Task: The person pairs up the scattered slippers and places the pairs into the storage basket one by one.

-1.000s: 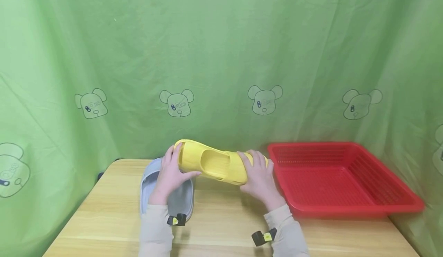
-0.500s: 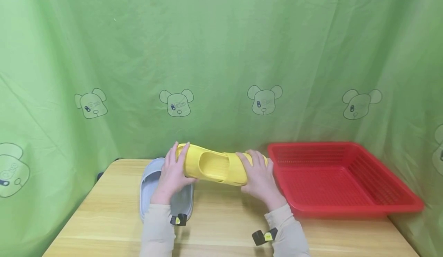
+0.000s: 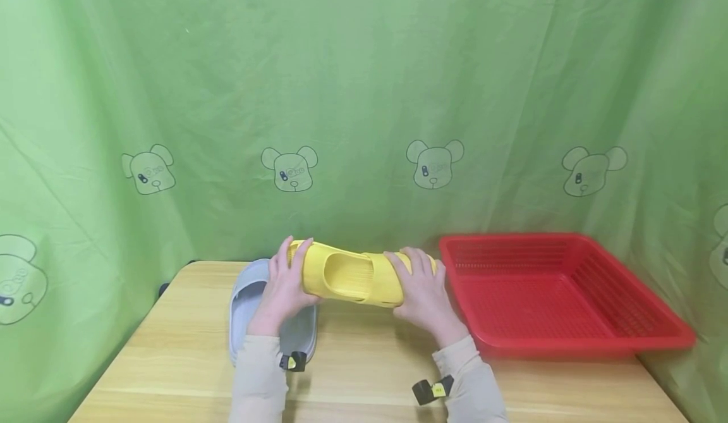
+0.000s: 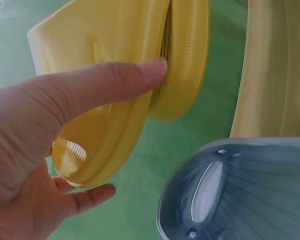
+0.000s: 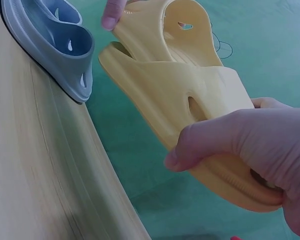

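Observation:
A pair of yellow slippers [image 3: 348,276], fitted into each other, is held above the table between both hands. My left hand [image 3: 284,290] grips the left end, fingers over the top and thumb against the near side. In the left wrist view its thumb [image 4: 115,80] lies across the edge of one slipper, by the gap between the two. My right hand [image 3: 423,296] grips the right end. The right wrist view shows its thumb [image 5: 205,137] pressed along the side of a yellow slipper [image 5: 160,95]. Grey-blue slippers [image 3: 242,315] lie on the table, partly hidden by my left hand and forearm.
A red plastic basket [image 3: 472,331] with slatted walls stands on the right of the wooden table [image 3: 364,372]. A green curtain [image 3: 364,94] with bear-head prints hangs close behind the table. Black wrist cameras [image 3: 432,390] are strapped to both sleeves.
My left fingers have shifted further over the left end of the yellow slippers, and the left thumb has dropped lower. That end has sunk slightly. My right hand has hardly moved.

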A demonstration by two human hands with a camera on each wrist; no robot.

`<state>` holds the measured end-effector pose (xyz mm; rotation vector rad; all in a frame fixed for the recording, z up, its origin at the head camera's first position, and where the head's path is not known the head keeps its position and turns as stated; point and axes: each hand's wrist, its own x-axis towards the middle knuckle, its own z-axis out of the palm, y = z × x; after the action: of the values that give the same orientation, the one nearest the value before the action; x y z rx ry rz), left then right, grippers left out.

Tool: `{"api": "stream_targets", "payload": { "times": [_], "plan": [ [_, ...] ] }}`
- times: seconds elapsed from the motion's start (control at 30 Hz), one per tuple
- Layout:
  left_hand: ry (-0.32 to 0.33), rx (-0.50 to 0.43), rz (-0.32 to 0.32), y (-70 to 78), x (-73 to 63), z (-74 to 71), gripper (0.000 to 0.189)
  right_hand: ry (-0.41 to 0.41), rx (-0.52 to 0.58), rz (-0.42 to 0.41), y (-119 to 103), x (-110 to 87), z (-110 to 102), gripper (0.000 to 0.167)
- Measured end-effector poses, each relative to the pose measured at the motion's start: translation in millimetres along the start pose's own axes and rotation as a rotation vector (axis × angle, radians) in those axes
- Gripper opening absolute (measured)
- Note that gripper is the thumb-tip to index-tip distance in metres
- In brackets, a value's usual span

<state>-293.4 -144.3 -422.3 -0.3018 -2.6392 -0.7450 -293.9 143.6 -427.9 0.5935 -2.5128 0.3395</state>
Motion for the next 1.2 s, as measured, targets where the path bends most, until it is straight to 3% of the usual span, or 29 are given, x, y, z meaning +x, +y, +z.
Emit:
{"api": "stream_targets", "payload": {
  "times": [0.37, 1.2],
  "plan": [
    [0.019, -0.031, 0.016, 5.6, 0.3, -1.8, 0.121, 0.007, -0.003, 0.0, -0.4, 0.3, -2.4, 0.106],
    [0.035, 0.041, 0.026, 15.7, 0.9, 2.7, 0.12, 0.007, -0.042, 0.001, -3.5, -0.7, 1.4, 0.108]
  ]
}}
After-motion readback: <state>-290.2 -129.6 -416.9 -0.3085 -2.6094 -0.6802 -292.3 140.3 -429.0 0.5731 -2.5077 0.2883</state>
